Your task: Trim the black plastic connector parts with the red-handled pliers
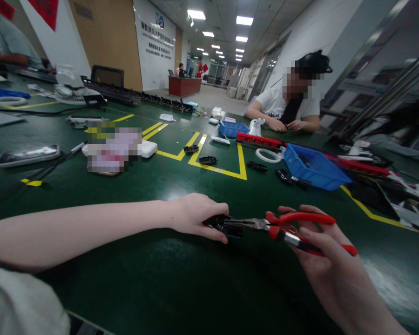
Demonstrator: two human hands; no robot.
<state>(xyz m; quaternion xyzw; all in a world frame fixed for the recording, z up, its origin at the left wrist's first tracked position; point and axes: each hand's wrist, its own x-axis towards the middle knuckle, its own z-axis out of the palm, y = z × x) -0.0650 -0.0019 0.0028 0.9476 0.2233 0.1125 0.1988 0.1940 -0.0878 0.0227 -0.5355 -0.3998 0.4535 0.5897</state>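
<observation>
My left hand (197, 215) is closed around a small black plastic part (233, 230), pinching it between thumb and fingers just above the green table. In my right hand (317, 251) are long-nose pliers (293, 222) with red and black handles. Their handles are spread apart in my palm and fingers. The slim metal jaws point left and reach the right end of the black part; whether they grip anything there is too small to tell. Similar black parts (208, 160) lie farther back on the table, near yellow tape lines.
A blue bin (314, 166) stands at the right, beside a white ring (268, 155). Behind it sits a smaller blue bin (233, 129). Phones (28, 155) and a black cable (52, 163) lie at the left. A person (289, 102) sits across the green table (153, 288).
</observation>
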